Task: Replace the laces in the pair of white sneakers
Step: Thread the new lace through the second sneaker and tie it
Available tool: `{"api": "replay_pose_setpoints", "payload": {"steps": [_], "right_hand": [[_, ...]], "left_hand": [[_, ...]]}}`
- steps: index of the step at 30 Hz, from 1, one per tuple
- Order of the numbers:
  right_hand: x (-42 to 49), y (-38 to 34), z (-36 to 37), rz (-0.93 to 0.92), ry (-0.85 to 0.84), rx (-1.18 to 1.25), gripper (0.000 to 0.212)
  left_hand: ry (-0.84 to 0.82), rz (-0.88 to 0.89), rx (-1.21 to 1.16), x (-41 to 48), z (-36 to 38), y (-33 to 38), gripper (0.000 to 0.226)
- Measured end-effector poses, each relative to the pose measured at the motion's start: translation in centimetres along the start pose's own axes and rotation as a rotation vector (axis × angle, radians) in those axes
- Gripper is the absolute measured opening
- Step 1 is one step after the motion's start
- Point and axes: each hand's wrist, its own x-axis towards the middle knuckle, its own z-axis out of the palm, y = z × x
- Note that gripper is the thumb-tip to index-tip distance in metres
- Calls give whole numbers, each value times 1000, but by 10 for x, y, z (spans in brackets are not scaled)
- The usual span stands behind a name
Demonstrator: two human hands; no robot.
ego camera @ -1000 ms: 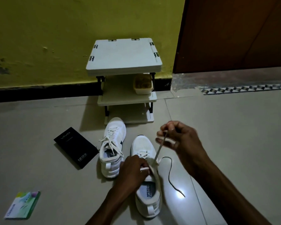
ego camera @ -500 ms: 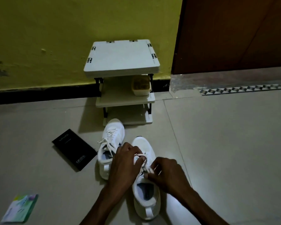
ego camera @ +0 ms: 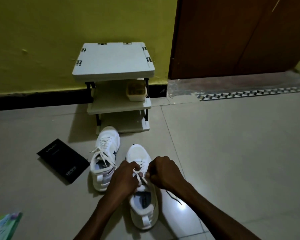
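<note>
Right now I'm watching the nearer white sneaker [ego camera: 143,210] sitting on the tile floor [ego camera: 232,153], toe pointing away, directly under both hands. Its lace [ego camera: 138,178] is crossing over the tongue btwn the two hands. The left hand [ego camera: 124,180] is curling its fingers round one strand and the right hand [ego camera: 164,172] is pinching the other in a tight fist, so both are gripping lace. A loose lace end [ego camera: 173,196] is trailing onto the floor just right of the shoe, under the right forearm. The second sneaker [ego camera: 106,158] is sitting just to the left, laced, w/ ends hanging loose. Further left a black box [ego camera: 62,161] is lying flat, and a green packet [ego camera: 4,224] is showing at the bottom-left corner. Behind the shoes a small white shelf rack [ego camera: 113,61] is standing by the yellow wall [ego camera: 59,32], holding a tub [ego camera: 136,90] on its middle tier.
</note>
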Motion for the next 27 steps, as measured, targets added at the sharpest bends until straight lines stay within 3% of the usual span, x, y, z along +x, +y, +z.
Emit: {"api": "replay_pose_setpoints", "payload": {"steps": [6, 11, 14, 16, 21, 24, 27], "right_hand": [[1, 0, -14, 68, -26, 167, 13], [-12, -17, -75, 40, 2, 793, 33], [-20, -30, -107, -86, 30, 966, 44], [-21, -35, -108, -85, 7, 1025, 41], [-16, -30, -84, 73, -117, 1426, 22], [-13, -24, -86, 83, -85, 1371, 24], [-13, -16, -84, 152, -77, 1121, 23]], "left_hand": [[-39, 51, 25, -2, -10, -1, 35], [-25, 62, -1, -5, -12, 1, 41], [-10, 72, 32, -6, -11, 4, 39], [1, 67, 58, -6, -9, 4, 40], [25, 70, 16, -5, -6, 3, 41], [41, 74, -53, -6, -7, 0, 29], [46, 68, -121, -8, -9, -6, 23]]}}
